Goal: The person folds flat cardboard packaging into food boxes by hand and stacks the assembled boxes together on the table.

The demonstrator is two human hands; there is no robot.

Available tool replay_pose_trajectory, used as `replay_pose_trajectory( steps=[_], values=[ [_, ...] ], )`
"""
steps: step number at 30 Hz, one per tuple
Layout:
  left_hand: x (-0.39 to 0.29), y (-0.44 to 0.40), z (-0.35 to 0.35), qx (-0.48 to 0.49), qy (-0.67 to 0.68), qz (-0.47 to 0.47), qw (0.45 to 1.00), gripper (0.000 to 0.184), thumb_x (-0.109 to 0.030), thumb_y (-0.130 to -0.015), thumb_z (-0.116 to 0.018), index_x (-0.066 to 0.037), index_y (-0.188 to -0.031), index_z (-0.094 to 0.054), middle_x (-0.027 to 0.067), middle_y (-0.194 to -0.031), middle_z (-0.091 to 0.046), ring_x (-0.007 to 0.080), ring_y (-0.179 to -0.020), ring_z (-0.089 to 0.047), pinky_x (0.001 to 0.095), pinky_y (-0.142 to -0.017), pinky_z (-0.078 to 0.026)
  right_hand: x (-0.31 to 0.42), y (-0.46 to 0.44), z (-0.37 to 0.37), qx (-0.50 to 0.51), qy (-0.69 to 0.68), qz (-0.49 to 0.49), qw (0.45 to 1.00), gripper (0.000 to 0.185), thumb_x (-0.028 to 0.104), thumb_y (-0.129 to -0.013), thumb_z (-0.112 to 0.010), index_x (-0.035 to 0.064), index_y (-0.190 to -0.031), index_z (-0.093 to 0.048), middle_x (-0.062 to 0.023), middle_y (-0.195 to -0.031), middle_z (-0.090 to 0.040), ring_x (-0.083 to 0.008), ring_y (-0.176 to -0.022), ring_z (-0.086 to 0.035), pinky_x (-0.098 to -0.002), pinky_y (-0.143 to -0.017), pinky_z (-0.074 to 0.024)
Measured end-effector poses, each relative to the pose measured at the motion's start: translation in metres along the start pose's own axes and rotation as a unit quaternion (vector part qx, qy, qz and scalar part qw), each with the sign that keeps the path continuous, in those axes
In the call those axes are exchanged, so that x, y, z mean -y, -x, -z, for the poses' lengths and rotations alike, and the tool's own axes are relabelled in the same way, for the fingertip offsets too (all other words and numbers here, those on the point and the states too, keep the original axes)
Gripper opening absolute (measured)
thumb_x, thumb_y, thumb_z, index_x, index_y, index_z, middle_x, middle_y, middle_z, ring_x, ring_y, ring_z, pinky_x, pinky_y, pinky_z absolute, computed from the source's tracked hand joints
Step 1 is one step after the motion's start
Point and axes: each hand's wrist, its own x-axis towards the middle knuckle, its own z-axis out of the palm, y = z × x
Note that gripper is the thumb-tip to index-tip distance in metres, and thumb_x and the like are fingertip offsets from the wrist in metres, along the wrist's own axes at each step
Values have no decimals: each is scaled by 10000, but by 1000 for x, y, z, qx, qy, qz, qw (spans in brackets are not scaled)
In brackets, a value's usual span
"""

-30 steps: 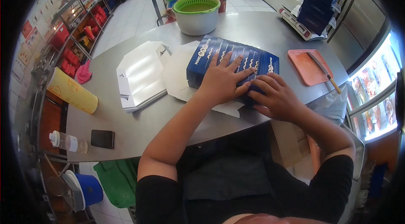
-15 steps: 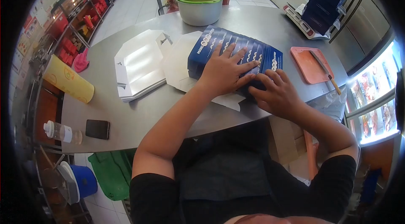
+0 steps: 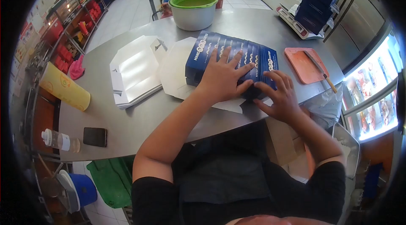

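A dark blue printed box [image 3: 213, 45], made of several folded panels, lies tilted on the steel table [image 3: 169, 136]. My left hand [image 3: 223, 77] rests flat on its top, fingers spread. At the box's right front edge is my right hand [image 3: 279, 97], its fingers apart and bent, the tips near the lower edge. White cardboard [image 3: 175, 66] lies flat beside and partly under the box. Farther left sits a stack of white flattened boxes [image 3: 135, 70]. The underside of the blue box is hidden.
A grey pot [image 3: 193, 17] with a green strainer stands at the back. Right are a pink tray [image 3: 300, 69] with a knife [image 3: 316, 65] and a scale [image 3: 292, 22] bearing blue boxes [image 3: 314, 9]. Left are a yellow roll [image 3: 65, 87], a bottle [image 3: 59, 140] and a phone [image 3: 95, 136].
My right hand's fingers have spread wider and drawn slightly off the box's front edge. My left hand stays on top. The whole view has shifted a little.
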Motion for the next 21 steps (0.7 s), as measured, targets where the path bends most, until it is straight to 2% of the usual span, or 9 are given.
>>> replay_pose_trajectory(
  steps=[3,6,9,12,15,21],
  values=[
    [-4,-6,0,12,24,-67,997,672,-554,-996,-599,-116,-1504,-587,164,-1589,-537,370,-1503,-461,596,-1261,-277,18,11,-29,-98,-68,-181,976,623,361,-833,-863,156,-1368,-619,-182,-1441,-527,-436,-1388,-462,-568,-1142,-377],
    [-2,-9,-3,43,76,-64,994,695,-499,-990,-623,-29,-1498,-561,173,-1592,-530,352,-1507,-459,574,-1273,-276,34,13,-60,-184,-86,-246,948,729,350,-803,-887,111,-1412,-566,-203,-1459,-502,-469,-1405,-436,-593,-1174,-353],
    [0,-9,-7,28,73,-79,994,649,-462,-1014,-605,-48,-1511,-556,181,-1582,-540,374,-1496,-467,555,-1265,-297,40,11,-75,-217,-78,-272,934,724,319,-795,-882,94,-1405,-563,-212,-1489,-466,-478,-1426,-415,-593,-1191,-349],
    [-7,-13,-13,19,41,-59,997,613,-449,-1044,-576,-58,-1516,-555,180,-1570,-555,380,-1482,-485,562,-1248,-319,28,10,-77,-202,-106,-278,933,716,271,-779,-864,100,-1406,-563,-220,-1509,-439,-475,-1441,-398,-587,-1178,-372],
    [-17,-19,-14,15,24,-43,999,593,-457,-1063,-554,-72,-1514,-564,183,-1558,-566,382,-1467,-503,567,-1232,-340,21,9,-73,-202,-123,-288,928,693,231,-761,-841,131,-1396,-580,-227,-1517,-433,-484,-1432,-414,-573,-1146,-423],
    [-32,-26,-24,6,-13,-5,1000,570,-452,-1071,-551,-77,-1499,-588,184,-1540,-582,395,-1446,-519,584,-1205,-363,13,7,-60,-213,-163,-315,910,612,205,-750,-824,215,-1340,-662,-216,-1522,-459,-466,-1364,-525,-525,-1084,-510]
  ],
)
